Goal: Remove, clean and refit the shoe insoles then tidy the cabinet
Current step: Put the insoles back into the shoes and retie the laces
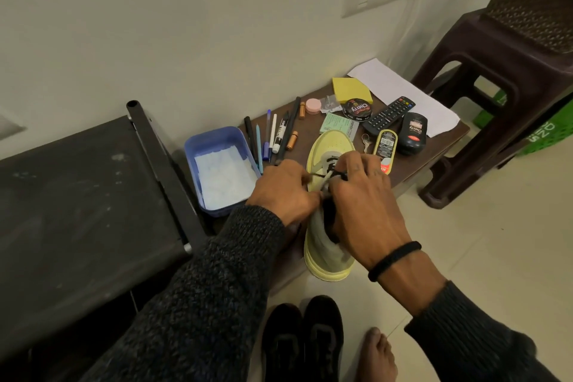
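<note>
Shoe [328, 245] in pale yellow sat on the tabletop [434, 149], toe toward the wall, heel hanging slightly over the near edge. Both hands worked the black lace [333, 166] over the tongue. Left hand [282, 189] had a closed grip, fingertips pinching a lace strand; right hand [362, 205] was curled over the shoe opening, also pinching lace near the eyelets. Insole was not visible, so could not tell if it was in or out; likely step was loosening or retying laces.

Risks, as judgement:
- heel overhung the edge, so a hard tug on the lace toward the body could drag the shoe off onto the floor, by the black shoes [304, 341] below
- blue tub [223, 169] with white contents sat just beside the left hand; an elbow swing or a sideways jerk could knock it and spill
- pens [269, 136] and polish bottle [385, 147] lay close to the toe; pushing the shoe forward could scatter them
- lace could snag or knot tighter if the two hands pulled unevenly

Remote [389, 115] and polish tin [357, 107] sat further back, less exposed
</note>
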`<state>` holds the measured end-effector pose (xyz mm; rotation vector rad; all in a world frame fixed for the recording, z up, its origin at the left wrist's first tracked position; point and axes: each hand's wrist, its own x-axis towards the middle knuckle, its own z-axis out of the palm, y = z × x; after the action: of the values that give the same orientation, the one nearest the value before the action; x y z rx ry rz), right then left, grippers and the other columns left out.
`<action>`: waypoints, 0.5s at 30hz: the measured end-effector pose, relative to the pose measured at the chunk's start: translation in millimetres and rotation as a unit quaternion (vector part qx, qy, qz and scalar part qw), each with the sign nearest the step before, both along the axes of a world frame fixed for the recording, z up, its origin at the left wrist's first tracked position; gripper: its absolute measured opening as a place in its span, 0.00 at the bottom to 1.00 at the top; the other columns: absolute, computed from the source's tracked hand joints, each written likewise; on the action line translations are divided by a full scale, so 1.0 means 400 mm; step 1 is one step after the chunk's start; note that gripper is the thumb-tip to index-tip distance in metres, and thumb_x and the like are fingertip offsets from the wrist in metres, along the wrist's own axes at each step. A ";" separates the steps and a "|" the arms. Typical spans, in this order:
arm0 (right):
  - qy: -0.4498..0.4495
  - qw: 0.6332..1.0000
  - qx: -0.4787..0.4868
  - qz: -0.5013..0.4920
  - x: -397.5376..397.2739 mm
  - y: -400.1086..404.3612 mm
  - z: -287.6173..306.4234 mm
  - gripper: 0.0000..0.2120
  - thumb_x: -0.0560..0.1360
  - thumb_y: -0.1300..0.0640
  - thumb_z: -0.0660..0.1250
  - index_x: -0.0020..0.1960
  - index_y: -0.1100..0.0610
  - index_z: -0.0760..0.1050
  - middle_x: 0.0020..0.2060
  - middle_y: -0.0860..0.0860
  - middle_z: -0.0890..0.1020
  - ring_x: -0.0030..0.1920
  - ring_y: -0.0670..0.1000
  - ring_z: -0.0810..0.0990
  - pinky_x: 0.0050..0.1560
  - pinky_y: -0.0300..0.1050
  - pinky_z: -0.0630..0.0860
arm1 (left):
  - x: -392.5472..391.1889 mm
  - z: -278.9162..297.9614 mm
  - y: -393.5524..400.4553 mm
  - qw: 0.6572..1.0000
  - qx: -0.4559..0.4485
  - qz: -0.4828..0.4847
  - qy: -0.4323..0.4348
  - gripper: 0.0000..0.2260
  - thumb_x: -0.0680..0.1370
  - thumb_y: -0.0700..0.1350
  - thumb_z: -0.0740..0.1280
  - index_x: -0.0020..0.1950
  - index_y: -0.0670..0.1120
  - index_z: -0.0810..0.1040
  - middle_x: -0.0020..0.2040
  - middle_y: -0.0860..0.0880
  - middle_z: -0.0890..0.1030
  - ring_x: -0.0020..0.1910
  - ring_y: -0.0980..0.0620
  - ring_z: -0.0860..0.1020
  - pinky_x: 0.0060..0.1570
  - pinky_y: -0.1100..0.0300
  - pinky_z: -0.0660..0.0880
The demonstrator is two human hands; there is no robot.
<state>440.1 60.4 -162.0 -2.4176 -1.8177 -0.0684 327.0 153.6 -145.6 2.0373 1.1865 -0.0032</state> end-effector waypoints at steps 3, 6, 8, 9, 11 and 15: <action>-0.007 1.000 0.018 0.000 -0.004 -0.004 -0.003 0.08 0.67 0.61 0.77 0.43 0.60 0.80 0.57 0.59 0.74 0.58 0.63 0.71 0.49 0.59 0.77 | 0.002 0.007 0.003 1.000 0.009 -0.018 0.016 0.36 0.76 0.57 0.73 0.79 0.53 0.60 0.74 0.47 0.72 0.68 0.42 0.75 0.69 0.47 0.72; -0.008 0.998 0.055 -0.012 0.006 -0.002 -0.008 0.13 0.68 0.61 0.73 0.51 0.61 0.76 0.61 0.60 0.70 0.60 0.62 0.68 0.50 0.58 0.76 | -0.005 0.015 0.013 0.999 -0.045 0.015 0.023 0.38 0.74 0.55 0.76 0.78 0.54 0.59 0.67 0.45 0.78 0.56 0.44 0.83 0.59 0.46 0.79; 0.001 0.997 0.070 -0.024 0.015 0.000 -0.011 0.14 0.71 0.60 0.71 0.54 0.60 0.74 0.62 0.60 0.68 0.60 0.62 0.67 0.50 0.58 0.76 | -0.014 0.025 0.018 0.994 -0.091 0.048 0.025 0.30 0.72 0.54 0.78 0.69 0.48 0.68 0.54 0.45 0.84 0.46 0.46 0.85 0.52 0.47 0.83; 0.004 0.997 0.077 -0.029 0.018 0.001 -0.014 0.13 0.73 0.60 0.70 0.55 0.59 0.73 0.61 0.60 0.69 0.59 0.62 0.68 0.49 0.59 0.76 | -0.016 0.027 0.020 0.994 -0.101 0.045 0.026 0.25 0.72 0.54 0.78 0.63 0.46 0.73 0.50 0.45 0.85 0.46 0.46 0.85 0.52 0.47 0.83; 0.013 0.994 0.101 -0.039 0.024 0.002 -0.017 0.10 0.76 0.58 0.68 0.56 0.59 0.72 0.56 0.59 0.70 0.54 0.60 0.69 0.47 0.58 0.77 | -0.016 0.029 0.020 0.995 -0.087 0.013 0.037 0.16 0.73 0.54 0.77 0.53 0.46 0.81 0.46 0.46 0.86 0.48 0.46 0.85 0.55 0.47 0.81; 0.038 0.992 0.089 -0.080 0.038 0.002 0.002 0.16 0.80 0.43 0.62 0.60 0.53 0.68 0.52 0.54 0.74 0.51 0.57 0.75 0.41 0.52 0.76 | -0.010 0.033 0.012 0.997 -0.054 -0.017 0.056 0.20 0.74 0.54 0.76 0.64 0.49 0.80 0.59 0.47 0.83 0.56 0.46 0.82 0.63 0.47 0.77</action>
<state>455.2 61.3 -161.1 -2.4000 -1.5149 -0.1426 323.1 158.4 -132.3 1.9824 1.1940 -0.1966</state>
